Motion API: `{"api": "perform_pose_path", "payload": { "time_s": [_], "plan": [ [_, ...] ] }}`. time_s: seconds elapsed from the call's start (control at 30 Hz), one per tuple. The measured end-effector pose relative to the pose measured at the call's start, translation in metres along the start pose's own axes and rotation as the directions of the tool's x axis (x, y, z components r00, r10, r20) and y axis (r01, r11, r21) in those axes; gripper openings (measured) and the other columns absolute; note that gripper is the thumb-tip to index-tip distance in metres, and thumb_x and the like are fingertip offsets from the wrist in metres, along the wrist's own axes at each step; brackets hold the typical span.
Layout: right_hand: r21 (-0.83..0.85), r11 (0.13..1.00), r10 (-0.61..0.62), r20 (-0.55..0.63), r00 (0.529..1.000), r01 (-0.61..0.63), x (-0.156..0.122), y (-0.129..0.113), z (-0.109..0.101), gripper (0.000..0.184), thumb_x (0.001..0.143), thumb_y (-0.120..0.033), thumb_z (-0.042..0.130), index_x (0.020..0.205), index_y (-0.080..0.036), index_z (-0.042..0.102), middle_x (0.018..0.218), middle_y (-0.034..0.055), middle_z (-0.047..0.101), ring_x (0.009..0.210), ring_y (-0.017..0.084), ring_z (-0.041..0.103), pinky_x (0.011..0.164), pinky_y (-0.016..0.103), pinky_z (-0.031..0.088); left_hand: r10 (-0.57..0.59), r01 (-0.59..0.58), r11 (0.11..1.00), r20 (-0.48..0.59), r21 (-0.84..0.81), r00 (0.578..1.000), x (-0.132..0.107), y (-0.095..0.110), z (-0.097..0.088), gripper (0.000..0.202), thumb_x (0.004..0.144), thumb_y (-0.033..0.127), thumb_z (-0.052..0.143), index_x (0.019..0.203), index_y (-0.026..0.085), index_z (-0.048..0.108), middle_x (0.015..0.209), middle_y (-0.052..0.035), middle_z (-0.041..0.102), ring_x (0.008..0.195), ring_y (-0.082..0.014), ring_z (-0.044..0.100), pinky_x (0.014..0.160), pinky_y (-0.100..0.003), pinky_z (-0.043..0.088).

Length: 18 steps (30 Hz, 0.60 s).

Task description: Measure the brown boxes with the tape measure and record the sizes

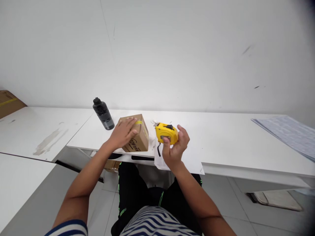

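A small brown cardboard box (139,140) with yellow tape and black print stands near the front edge of a white table (221,137). My left hand (123,132) lies on top of the box with its fingers flat and spread. Just right of the box, my right hand (176,147) is closed around a yellow tape measure (166,132), thumb on its face, held slightly above the table. A black strap hangs from the tape measure.
A black bottle (103,113) stands behind the box at the left. White paper (161,160) lies under my right hand at the table edge. Printed sheets (290,132) lie at the far right. Another white table (36,131) adjoins on the left, with a cardboard box (8,103) beyond.
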State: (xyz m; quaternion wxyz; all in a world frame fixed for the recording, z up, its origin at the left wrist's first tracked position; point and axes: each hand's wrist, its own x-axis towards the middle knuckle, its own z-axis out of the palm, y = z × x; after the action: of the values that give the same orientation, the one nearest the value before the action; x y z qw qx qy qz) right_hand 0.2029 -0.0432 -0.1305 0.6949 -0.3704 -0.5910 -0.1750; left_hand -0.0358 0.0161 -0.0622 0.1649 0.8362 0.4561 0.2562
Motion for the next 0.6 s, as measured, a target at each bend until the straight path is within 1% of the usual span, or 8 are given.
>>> {"api": "perform_pose_path", "payload": {
  "time_s": [0.07, 0.13, 0.17, 0.23, 0.3, 0.37, 0.5, 0.6],
  "plan": [
    [-0.008, 0.99, 0.14, 0.012, 0.99, -0.14, -0.01, 0.02, -0.009, 0.064, 0.096, -0.022, 0.054, 0.153, -0.035, 0.027, 0.141, 0.0146, 0.044, 0.135, 0.028, 0.046, 0.106, 0.056, 0.047, -0.05, 0.043, 0.995, -0.085, -0.088, 0.995, -0.013, -0.029, -0.009, 0.085, 0.088, 0.08, 0.032, 0.146, 0.022, 0.052, 0.16, -0.011, 0.042, 0.15, -0.0311, 0.033, 0.126, -0.045, 0.018],
    [-0.005, 0.916, 0.4, 0.049, 0.915, -0.401, -0.018, 0.042, -0.018, 0.058, 0.096, -0.032, 0.056, 0.149, -0.032, 0.032, 0.143, 0.0151, 0.044, 0.134, 0.029, 0.047, 0.106, 0.057, 0.046, -0.15, 0.08, 0.956, -0.235, -0.281, 0.96, -0.029, -0.058, -0.012, 0.092, 0.085, 0.085, 0.026, 0.143, 0.02, 0.055, 0.156, -0.0111, 0.047, 0.148, -0.0292, 0.039, 0.125, -0.042, 0.023],
    [0.019, 0.832, 0.552, 0.076, 0.831, -0.554, -0.021, 0.051, -0.021, 0.058, 0.095, -0.037, 0.057, 0.147, -0.03, 0.033, 0.142, 0.0155, 0.045, 0.132, 0.028, 0.049, 0.104, 0.055, 0.048, -0.23, 0.09, 0.911, -0.315, -0.402, 0.921, -0.037, -0.071, -0.009, 0.093, 0.084, 0.087, 0.023, 0.14, 0.02, 0.057, 0.153, -0.0114, 0.051, 0.145, -0.0288, 0.043, 0.124, -0.041, 0.027],
    [0.125, 0.578, 0.791, 0.157, 0.592, -0.806, -0.025, 0.067, -0.022, 0.063, 0.091, -0.047, 0.062, 0.144, -0.027, 0.034, 0.137, 0.0143, 0.05, 0.123, 0.025, 0.057, 0.097, 0.048, 0.054, -0.407, 0.091, 0.792, -0.412, -0.604, 0.815, -0.051, -0.093, 0.005, 0.095, 0.08, 0.091, 0.022, 0.132, 0.022, 0.062, 0.142, -0.011, 0.061, 0.14, -0.0284, 0.05, 0.12, -0.039, 0.036],
    [0.252, 0.317, 0.886, 0.267, 0.38, -0.914, -0.025, 0.073, -0.016, 0.067, 0.085, -0.052, 0.068, 0.139, -0.026, 0.038, 0.123, 0.0096, 0.057, 0.107, 0.02, 0.065, 0.084, 0.039, 0.06, -0.548, 0.099, 0.671, -0.402, -0.734, 0.733, -0.06, -0.108, 0.025, 0.096, 0.074, 0.095, 0.026, 0.122, 0.024, 0.067, 0.131, -0.0101, 0.069, 0.134, -0.0291, 0.055, 0.113, -0.039, 0.045],
    [0.351, 0.118, 0.892, 0.374, 0.254, -0.929, -0.023, 0.071, -0.006, 0.062, 0.08, -0.053, 0.074, 0.128, -0.024, 0.046, 0.11, 0.0051, 0.062, 0.092, 0.017, 0.067, 0.073, 0.032, 0.061, -0.621, 0.109, 0.585, -0.357, -0.804, 0.698, -0.062, -0.115, 0.042, 0.096, 0.069, 0.098, 0.029, 0.115, 0.024, 0.069, 0.123, -0.0096, 0.073, 0.129, -0.0306, 0.06, 0.106, -0.04, 0.051],
    [0.459, -0.134, 0.837, 0.527, 0.148, -0.878, -0.016, 0.052, 0.008, 0.045, 0.07, -0.046, 0.084, 0.097, -0.019, 0.06, 0.095, 0.0015, 0.064, 0.079, 0.012, 0.065, 0.062, 0.022, 0.058, -0.622, 0.088, 0.55, -0.337, -0.831, 0.706, -0.059, -0.114, 0.05, 0.097, 0.069, 0.099, 0.027, 0.111, 0.023, 0.071, 0.116, -0.0097, 0.076, 0.125, -0.0318, 0.063, 0.098, -0.041, 0.055],
    [0.474, -0.2, 0.839, 0.535, 0.099, -0.858, -0.014, 0.04, 0.009, 0.044, 0.065, -0.042, 0.088, 0.094, -0.02, 0.063, 0.091, -0.0008, 0.064, 0.074, 0.011, 0.063, 0.054, 0.02, 0.055, -0.613, 0.049, 0.515, -0.328, -0.856, 0.719, -0.058, -0.112, 0.047, 0.095, 0.069, 0.098, 0.033, 0.111, 0.021, 0.071, 0.116, -0.0102, 0.076, 0.127, -0.0318, 0.061, 0.102, -0.041, 0.052]
  ]
}}
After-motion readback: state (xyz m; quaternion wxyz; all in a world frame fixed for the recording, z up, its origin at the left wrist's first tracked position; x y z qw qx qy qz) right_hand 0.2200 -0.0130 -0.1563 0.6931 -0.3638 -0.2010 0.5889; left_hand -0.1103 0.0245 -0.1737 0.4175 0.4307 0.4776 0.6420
